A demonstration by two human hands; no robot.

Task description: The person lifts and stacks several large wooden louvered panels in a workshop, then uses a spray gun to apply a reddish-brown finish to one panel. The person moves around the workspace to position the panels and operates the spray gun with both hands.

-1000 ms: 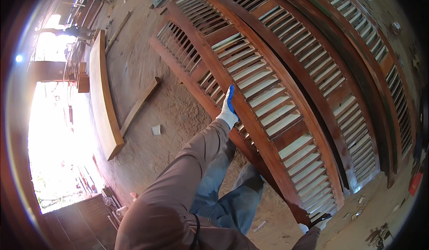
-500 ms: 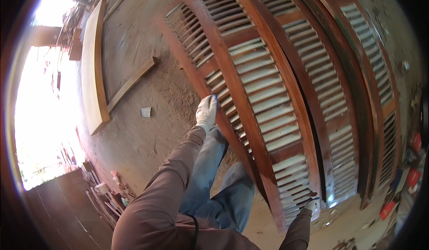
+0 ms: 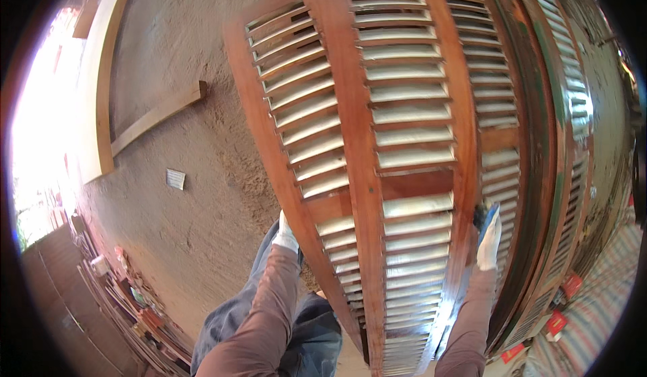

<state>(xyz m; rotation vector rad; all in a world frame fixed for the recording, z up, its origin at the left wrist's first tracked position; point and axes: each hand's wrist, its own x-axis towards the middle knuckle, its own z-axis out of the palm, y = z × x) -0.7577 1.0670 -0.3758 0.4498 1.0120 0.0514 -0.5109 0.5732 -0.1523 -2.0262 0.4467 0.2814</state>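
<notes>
A reddish-brown wooden louvred shutter (image 3: 357, 168) with pale slats stands tilted in front of me, in two slatted columns. My left hand (image 3: 286, 234), in a white glove, is closed at its left edge; the fingers are mostly hidden behind the wood. On the other side my right hand (image 3: 490, 237), in a white glove with blue and dark patches, grips the shutter's right edge with bent fingers. Right behind it stands a second louvred shutter (image 3: 499, 137), and more shutters lean farther right.
Left on the rough earthen ground lie a long pale board (image 3: 101, 107), a narrow wooden strip (image 3: 158, 117) and a small printed paper (image 3: 175, 179). Thin wood pieces (image 3: 128, 303) are heaped at lower left. A striped sheet (image 3: 600, 296) and red objects (image 3: 557, 324) lie at right.
The view has shifted, and the front shutter now stands more upright and fills more of it. My right hand has moved up along the shutter's right edge; my left hand sits lower on the left edge.
</notes>
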